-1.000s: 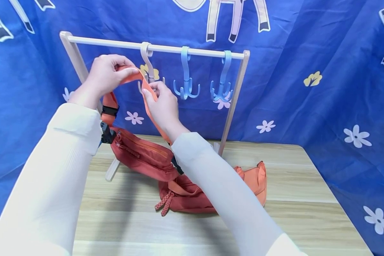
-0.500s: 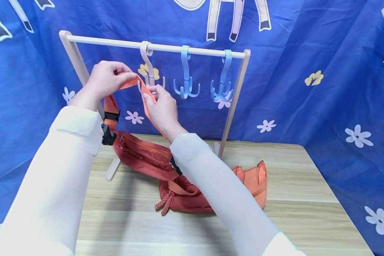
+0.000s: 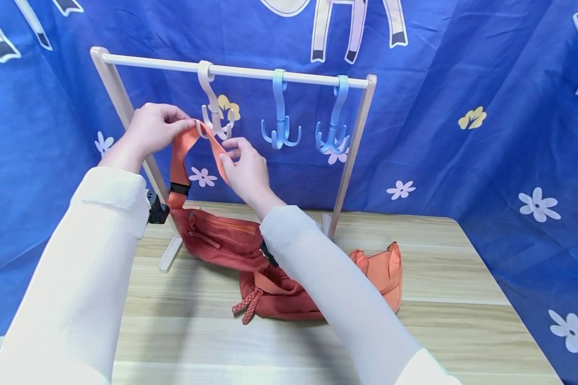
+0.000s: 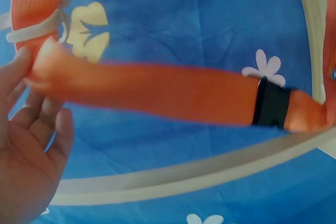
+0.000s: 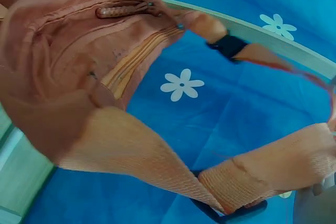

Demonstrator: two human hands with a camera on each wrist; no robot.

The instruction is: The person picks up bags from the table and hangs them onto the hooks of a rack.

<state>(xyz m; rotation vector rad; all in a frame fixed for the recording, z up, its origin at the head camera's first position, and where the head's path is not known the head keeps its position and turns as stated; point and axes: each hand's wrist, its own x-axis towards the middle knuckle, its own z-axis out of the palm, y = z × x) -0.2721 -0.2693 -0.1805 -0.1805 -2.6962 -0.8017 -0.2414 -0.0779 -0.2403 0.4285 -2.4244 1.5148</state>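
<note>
The red waist bag (image 3: 223, 240) hangs from its orange strap (image 3: 178, 166), below the pale hook (image 3: 214, 101). In the last second the strap's top has sunk and one of the hook's prongs now shows in front of it, while the hook has slid leftward; the strap seems to be seating on that prong, though both hands bear on it. The grip of the left hand (image 3: 151, 128), left of the hook, pinches the strap; the right hand (image 3: 248, 168), below and right of the hook, pinches its other run. What the bag contains is hidden. Lower right of the hook, a second red bag (image 3: 289, 307) lies on the worktop (image 3: 438, 299), contents likewise unseen. Two blue hooks (image 3: 280, 107) hang right of the pale one.
</note>
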